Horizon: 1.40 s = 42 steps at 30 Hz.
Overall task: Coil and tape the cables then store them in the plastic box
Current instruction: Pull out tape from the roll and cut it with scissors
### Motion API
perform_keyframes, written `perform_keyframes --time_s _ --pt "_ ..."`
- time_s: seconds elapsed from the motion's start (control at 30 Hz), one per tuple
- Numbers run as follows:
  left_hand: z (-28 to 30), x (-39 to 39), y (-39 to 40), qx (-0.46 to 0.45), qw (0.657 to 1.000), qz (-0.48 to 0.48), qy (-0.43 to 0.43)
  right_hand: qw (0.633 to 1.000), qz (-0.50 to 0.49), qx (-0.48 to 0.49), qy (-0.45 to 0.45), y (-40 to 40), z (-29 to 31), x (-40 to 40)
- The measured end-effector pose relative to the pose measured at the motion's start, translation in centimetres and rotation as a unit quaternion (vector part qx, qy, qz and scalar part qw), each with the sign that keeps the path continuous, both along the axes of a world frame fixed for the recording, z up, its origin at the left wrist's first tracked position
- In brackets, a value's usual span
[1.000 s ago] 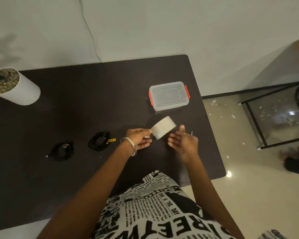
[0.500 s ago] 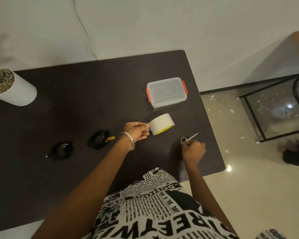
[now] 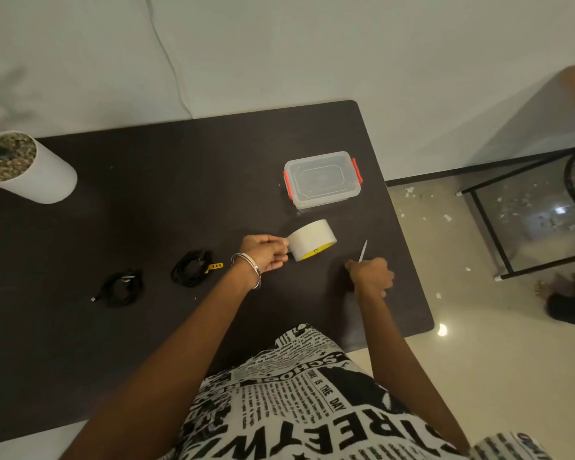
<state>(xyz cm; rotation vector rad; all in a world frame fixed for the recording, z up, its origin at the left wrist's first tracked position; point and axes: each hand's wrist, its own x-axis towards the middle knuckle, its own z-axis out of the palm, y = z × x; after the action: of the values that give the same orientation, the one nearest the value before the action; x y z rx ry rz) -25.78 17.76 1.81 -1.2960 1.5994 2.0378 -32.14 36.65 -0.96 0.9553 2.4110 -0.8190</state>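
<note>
White tape roll (image 3: 311, 239), yellow core

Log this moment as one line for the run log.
left hand: holds tape roll | right hand: grips scissors | plastic box: lid on

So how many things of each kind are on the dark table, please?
Coiled black cables: 2
Tape roll: 1
Scissors: 1
Plastic box: 1
Plant pot: 1
Total: 6
</note>
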Motion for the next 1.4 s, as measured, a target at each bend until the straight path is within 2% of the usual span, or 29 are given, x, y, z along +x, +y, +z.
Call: perform_keyframes --time_s 0.1,0.27,0.4,0.6,0.77,0.93,1.07,1.2,1.4 --pt "0.1 -0.1 0.1 0.004 1.000 0.000 0.001 1.000 0.013 -0.001 -0.009 0.1 0.1 -0.3" --pt "0.0 -0.2 0.3 0.004 1.000 0.001 0.001 0.995 0.086 -0.009 0.056 0.2 -0.6 0.5" --pt "-0.1 -0.1 0.3 -0.003 1.000 -0.001 -0.006 0.998 0.032 -0.037 0.038 0.6 -0.7 -0.3" --pt "0.0 -0.2 0.3 -0.007 1.000 -0.004 -0.007 0.999 0.032 -0.031 0.009 0.7 -0.3 -1.0" --pt "0.1 -0.2 0.2 -0.008 1.000 -0.002 -0.005 0.990 0.139 0.036 -0.014 0.6 0.2 -2.4" --pt "0.1 -0.2 0.2 -0.010 1.000 0.000 -0.007 0.957 0.279 0.030 0.069 1.2 -0.7 -1.7" --pt "0.0 -0.3 0.1 -0.016 1.000 -0.001 -0.010 0.955 0.274 -0.023 0.112 2.1 0.2 -0.8" --pt "-0.1 -0.4 -0.1 -0.011 1.000 0.003 -0.010 0.936 0.342 0.010 0.085 2.6 0.4 -0.7" --pt "0.1 -0.4 0.0 0.007 1.000 0.007 -0.001 0.935 0.352 0.017 0.027 2.4 1.0 -1.9"
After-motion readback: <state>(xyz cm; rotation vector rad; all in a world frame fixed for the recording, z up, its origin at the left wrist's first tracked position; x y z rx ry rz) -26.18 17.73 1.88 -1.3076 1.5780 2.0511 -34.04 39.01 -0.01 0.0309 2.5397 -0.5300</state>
